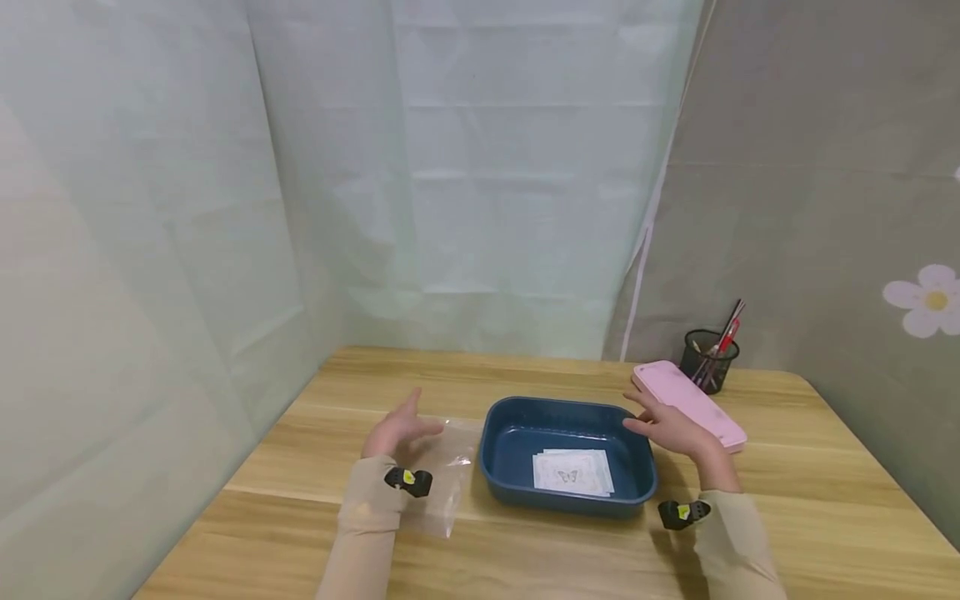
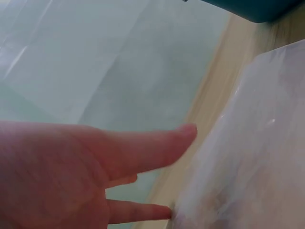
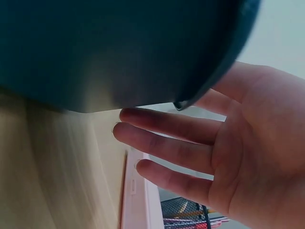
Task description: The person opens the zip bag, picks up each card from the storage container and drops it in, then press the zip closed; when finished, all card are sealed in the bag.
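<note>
My left hand (image 1: 400, 431) hovers at the upper left of a clear plastic bag (image 1: 444, 492), fingers extended. In the left wrist view its thumb (image 2: 162, 145) and little finger point towards the bag; I cannot tell whether that finger touches it. A dark blue rectangular basin (image 1: 562, 502) stands right of the bag. Inside lie several stacked white cards (image 1: 573, 472), the top one showing a butterfly. My right hand (image 1: 672, 429) is at the basin's right end, fingers spread. The right wrist view shows these fingers (image 3: 167, 148) beside the basin wall (image 3: 119, 57); contact is unclear.
A pink flat case (image 1: 693, 404) lies behind the right hand. Beyond it stands a black mesh pen holder (image 1: 708, 362) with pens. Pale curtains surround the wooden table (image 1: 292, 500) at the left, back and right.
</note>
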Motion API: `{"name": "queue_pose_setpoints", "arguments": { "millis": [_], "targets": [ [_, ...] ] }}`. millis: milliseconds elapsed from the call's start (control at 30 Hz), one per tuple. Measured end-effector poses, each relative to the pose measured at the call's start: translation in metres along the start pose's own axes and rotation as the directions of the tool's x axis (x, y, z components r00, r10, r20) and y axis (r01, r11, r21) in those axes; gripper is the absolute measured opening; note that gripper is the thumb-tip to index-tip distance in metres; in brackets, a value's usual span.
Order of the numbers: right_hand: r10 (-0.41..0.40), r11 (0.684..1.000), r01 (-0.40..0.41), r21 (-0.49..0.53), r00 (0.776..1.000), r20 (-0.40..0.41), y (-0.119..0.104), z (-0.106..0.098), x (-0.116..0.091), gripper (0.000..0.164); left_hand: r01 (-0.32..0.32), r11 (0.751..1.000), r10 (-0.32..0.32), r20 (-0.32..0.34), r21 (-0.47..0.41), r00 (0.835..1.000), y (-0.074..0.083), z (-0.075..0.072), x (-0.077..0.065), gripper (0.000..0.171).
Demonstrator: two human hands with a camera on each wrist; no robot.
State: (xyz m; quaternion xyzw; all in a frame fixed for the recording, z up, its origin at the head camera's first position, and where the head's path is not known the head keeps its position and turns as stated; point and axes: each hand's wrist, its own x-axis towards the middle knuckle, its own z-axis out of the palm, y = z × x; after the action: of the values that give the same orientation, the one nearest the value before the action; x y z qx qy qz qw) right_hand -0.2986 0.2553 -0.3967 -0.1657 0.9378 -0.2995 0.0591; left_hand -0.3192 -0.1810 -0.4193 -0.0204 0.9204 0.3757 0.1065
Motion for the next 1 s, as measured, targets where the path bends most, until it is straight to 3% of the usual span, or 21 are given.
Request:
{"name": "queue_pose_setpoints", "arguments": {
  "millis": [400,567,733,833,1000],
  "targets": [
    [-0.015,0.999,0.016,-0.038,1.0,0.015,-0.0001,0.004,-0.0004,0.052,0.028,0.995,-0.019,-0.096,0.093,0.995,0.0017,0.0055,-0.0003,0.09],
    [-0.017,0.999,0.017,-0.033,1.0,0.017,0.0012,0.0057,0.0003,0.05,0.027,0.986,-0.008,-0.116,0.166,0.993,0.0,0.0076,0.0033,0.09],
    [-0.009,1.0,0.009,-0.029,1.0,0.018,0.0023,0.006,0.001,0.048,0.01,0.985,0.012,-0.129,0.172,0.992,-0.0031,0.0067,0.0066,0.089],
    [-0.009,0.999,0.009,-0.036,1.0,0.022,0.003,0.0059,0.0014,0.048,0.002,0.99,0.016,-0.134,0.138,0.991,-0.0052,0.0047,0.0071,0.081],
    [-0.013,0.999,0.015,-0.035,0.999,0.033,0.0046,0.0057,0.0014,0.049,-0.049,0.997,0.059,-0.174,0.058,0.983,-0.0061,0.0015,0.0077,0.052]
  ]
}}
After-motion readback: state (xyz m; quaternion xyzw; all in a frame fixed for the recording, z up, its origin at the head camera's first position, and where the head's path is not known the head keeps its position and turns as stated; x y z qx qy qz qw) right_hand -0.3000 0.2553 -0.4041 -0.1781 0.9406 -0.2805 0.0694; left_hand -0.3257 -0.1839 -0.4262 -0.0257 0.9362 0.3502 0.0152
